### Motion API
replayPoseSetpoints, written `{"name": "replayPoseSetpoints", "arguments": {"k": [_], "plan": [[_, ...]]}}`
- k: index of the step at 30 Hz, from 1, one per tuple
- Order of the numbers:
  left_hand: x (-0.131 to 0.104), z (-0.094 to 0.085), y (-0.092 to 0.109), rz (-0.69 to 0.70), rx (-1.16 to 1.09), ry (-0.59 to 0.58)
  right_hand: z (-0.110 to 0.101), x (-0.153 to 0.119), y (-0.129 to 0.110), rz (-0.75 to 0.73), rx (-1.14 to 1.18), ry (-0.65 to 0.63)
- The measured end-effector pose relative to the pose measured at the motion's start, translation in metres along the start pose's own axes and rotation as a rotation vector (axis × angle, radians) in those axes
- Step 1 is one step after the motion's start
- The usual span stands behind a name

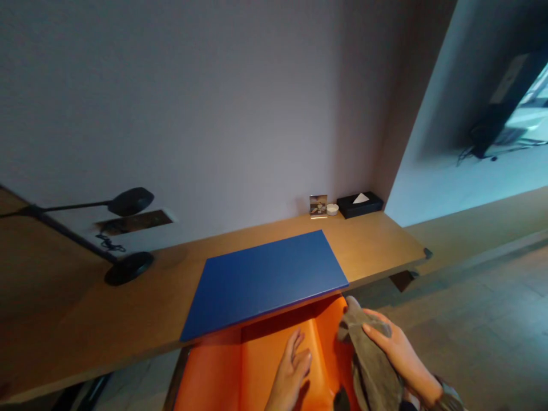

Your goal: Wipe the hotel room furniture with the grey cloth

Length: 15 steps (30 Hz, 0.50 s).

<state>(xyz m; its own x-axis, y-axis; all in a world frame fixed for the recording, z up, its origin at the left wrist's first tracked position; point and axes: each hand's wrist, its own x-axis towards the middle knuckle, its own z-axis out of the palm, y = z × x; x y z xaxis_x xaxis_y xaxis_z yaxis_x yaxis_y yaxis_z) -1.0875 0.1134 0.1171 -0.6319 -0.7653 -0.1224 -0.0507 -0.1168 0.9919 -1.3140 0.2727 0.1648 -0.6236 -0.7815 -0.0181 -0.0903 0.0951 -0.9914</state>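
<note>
My right hand (pixel 396 343) is closed on a grey-brown cloth (pixel 370 359), with the thumb on top and the fabric hanging down in folds. Beneath and beside it is an orange chair (pixel 218 365) with a smooth, leather-like surface. Over the chair's middle, my left hand (pixel 291 370) is held up with bent fingers and thumb apart, holding nothing. Just beyond both hands, a flat blue board (pixel 268 279) lies on the wooden desk (pixel 166 302), reaching its front edge. The cloth's lower end runs out of the picture.
A black desk lamp (pixel 128 268) stands at the left, near a wall socket panel (pixel 137 222). At the back right are a small picture card (pixel 318 205), a white dish (pixel 332 209) and a black tissue box (pixel 359 206). A dark wall-mounted screen (pixel 500 114) is at far right.
</note>
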Motion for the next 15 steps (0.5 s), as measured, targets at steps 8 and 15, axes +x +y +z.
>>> {"name": "replayPoseSetpoints", "arguments": {"k": [8,15], "plan": [[0.156,0.189,0.130,0.404,0.323,0.108,-0.090,0.131,-0.054,-0.451,0.245,-0.277],[0.341,0.323,0.106,0.352,1.141,0.350,-0.390,0.162,0.074,0.124,0.043,0.025]]}}
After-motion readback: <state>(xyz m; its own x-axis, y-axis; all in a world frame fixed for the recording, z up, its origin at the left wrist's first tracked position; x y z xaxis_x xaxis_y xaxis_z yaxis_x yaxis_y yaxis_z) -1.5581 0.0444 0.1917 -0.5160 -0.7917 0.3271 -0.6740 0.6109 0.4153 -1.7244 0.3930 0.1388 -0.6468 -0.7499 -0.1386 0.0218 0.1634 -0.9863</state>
